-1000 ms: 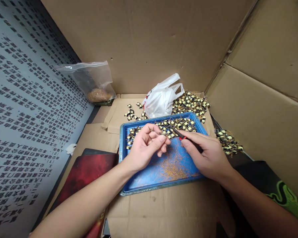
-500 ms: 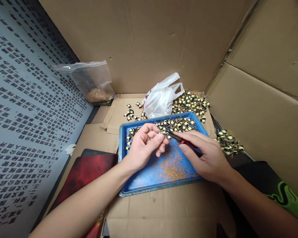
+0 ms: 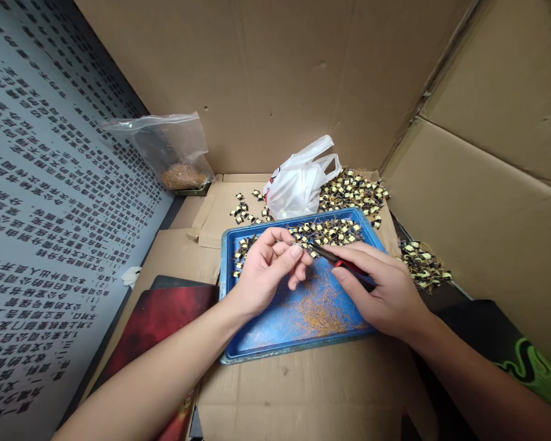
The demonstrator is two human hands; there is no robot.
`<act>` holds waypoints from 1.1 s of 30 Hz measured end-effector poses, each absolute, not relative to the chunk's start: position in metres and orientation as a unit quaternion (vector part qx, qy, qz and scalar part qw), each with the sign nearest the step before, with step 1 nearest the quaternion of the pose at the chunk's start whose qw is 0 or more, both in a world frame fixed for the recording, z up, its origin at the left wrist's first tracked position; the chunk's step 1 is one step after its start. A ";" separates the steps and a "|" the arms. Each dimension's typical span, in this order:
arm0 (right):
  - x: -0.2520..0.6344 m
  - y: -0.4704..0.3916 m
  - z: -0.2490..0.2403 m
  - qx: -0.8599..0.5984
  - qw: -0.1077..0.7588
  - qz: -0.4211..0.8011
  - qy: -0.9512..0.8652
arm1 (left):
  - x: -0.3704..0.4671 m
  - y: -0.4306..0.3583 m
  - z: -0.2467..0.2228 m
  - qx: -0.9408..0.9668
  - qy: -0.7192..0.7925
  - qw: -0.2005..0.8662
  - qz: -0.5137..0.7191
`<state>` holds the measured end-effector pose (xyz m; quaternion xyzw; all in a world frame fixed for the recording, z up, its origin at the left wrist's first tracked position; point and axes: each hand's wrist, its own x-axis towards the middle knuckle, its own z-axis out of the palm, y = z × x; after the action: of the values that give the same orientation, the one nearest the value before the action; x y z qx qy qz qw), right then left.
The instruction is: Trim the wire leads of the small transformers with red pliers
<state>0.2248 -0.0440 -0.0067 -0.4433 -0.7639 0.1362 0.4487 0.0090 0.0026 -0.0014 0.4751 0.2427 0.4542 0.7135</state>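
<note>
Over the blue tray [image 3: 261, 344], my left hand [image 3: 273, 263] is closed in a pinch on a small coil component [image 3: 297, 245], mostly hidden by the thumb and finger. Wrapped around black-and-red wire cutters [image 3: 344, 264], my right hand [image 3: 383, 285] holds the jaws close to that component; whether they touch it I cannot tell. Many yellow-and-black coil components [image 3: 330, 231] with thin copper leads fill the back of the tray. Loose copper wire clippings [image 3: 321, 312] lie in its middle and front.
Behind the tray stand a white plastic bag [image 3: 298, 184] and a heap of coil components [image 3: 356, 193]. Another pile [image 3: 423, 264] lies at right. A zip bag of clippings [image 3: 183, 176] is at back left, a dark red mat [image 3: 165, 324] at left. Cardboard walls [image 3: 266, 79] enclose the back and right.
Almost nothing differs. The whole view has shifted very slightly, and both hands keep the same grip and place over the tray.
</note>
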 end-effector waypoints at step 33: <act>0.233 -0.039 -0.008 -0.546 0.446 0.087 -0.703 | 0.007 -0.009 -0.002 0.547 0.215 0.695 0.413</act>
<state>0.2327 -0.0390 -0.0084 -0.5462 -0.7035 0.0871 0.4463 0.0070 -0.0091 -0.0017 0.5474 0.2152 0.4135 0.6950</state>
